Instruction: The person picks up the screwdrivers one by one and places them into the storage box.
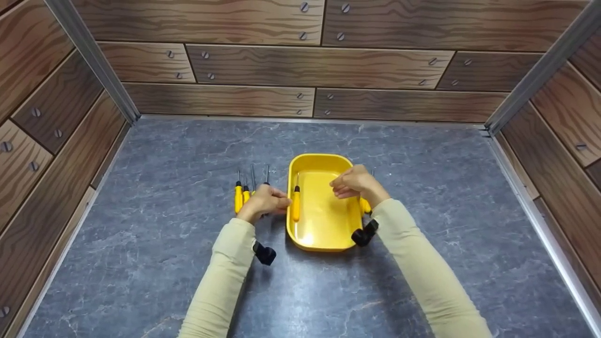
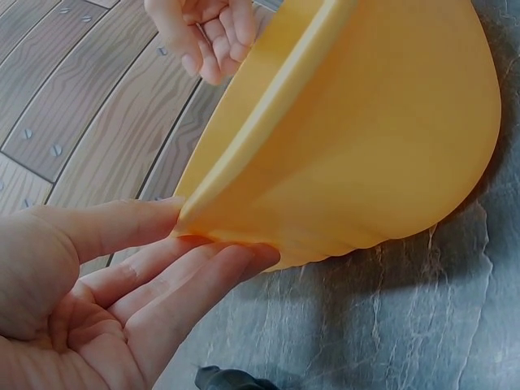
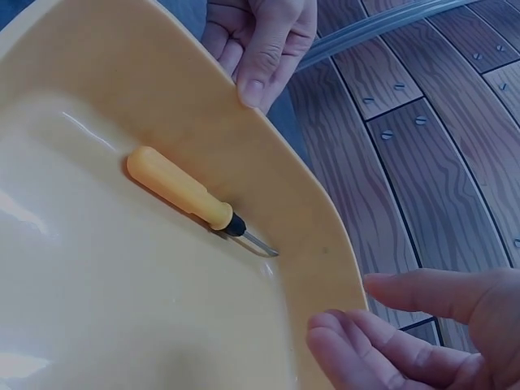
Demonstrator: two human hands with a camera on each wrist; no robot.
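Left hand (image 1: 266, 201) pinching yellow tray (image 1: 328, 213) at left, right hand (image 1: 355, 182) above it, grip loosely parted, yellow-handled screwdriver (image 1: 296, 205) inside

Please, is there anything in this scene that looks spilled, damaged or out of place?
Nothing stands out. The bin shows no visible damage, the screwdriver inside lies beside its left wall, and nothing looks spilled.

Head view bright; glare on yellow tray (image 1: 324, 206), grey surface (image 1: 291, 300); wrist views dimmer.
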